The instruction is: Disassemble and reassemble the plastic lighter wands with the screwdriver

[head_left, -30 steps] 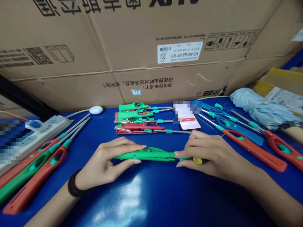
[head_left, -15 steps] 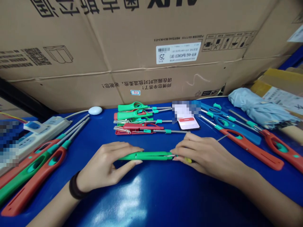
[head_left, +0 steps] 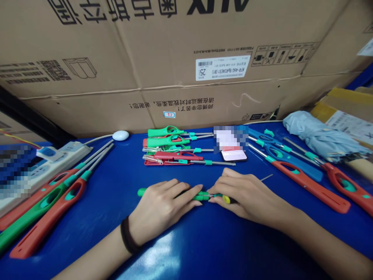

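Observation:
A green long-nosed lighter (head_left: 142,191) lies flat on the blue table (head_left: 186,241), mostly covered by my hands. My left hand (head_left: 163,204) rests over its handle, fingers curled along it and gripping it. My right hand (head_left: 244,194) pinches the nozzle end, where a small yellow part (head_left: 225,199) shows between the fingertips. A thin metal rod (head_left: 266,177) pokes out beyond my right hand.
Finished red and green lighters (head_left: 43,206) lie at the left beside a white power strip (head_left: 52,159). A pile of lighter parts (head_left: 175,149) and a phone (head_left: 233,154) sit behind my hands. Red and blue lighters (head_left: 305,182), a folded grey umbrella (head_left: 323,136) and cardboard boxes (head_left: 175,58) surround them.
My left hand has slid right along the green lighter and now covers most of its handle. My right hand has stayed at the nozzle end, drawn slightly closer.

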Tool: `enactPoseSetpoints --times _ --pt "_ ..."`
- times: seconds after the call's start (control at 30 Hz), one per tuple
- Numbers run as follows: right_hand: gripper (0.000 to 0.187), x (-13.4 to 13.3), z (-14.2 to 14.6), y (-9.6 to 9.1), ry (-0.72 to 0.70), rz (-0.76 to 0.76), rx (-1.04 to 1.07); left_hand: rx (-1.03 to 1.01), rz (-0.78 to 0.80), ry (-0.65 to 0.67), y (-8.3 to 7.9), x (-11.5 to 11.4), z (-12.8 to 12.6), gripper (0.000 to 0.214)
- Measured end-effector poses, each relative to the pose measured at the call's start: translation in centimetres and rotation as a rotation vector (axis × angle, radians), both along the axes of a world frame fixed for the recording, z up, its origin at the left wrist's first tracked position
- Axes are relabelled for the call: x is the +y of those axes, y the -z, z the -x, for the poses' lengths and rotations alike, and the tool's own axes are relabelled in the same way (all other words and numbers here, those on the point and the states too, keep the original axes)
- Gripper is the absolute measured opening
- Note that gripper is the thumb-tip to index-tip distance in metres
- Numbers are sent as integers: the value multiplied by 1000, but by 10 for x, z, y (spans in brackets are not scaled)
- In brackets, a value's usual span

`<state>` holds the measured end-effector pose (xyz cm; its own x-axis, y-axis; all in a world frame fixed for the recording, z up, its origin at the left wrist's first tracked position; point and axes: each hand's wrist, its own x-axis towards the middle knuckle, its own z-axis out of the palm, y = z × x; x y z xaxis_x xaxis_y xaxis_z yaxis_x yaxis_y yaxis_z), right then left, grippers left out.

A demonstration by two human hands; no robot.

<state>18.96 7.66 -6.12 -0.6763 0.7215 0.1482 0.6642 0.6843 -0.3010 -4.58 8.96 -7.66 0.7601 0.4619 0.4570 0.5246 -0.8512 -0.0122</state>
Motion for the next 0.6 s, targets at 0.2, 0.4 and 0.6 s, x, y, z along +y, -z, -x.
enactPoseSetpoints --times 0.2,0.4,0.6 --pt "17 -1 1 0 3 0 82 -128 135 -46 8 -6 -10 18" --pt "18 -2 1 0 -17 -5 68 -141 122 -4 8 -7 -9 15" --pt "19 -4 6 0 4 -52 49 -151 118 25 12 -7 -7 16"
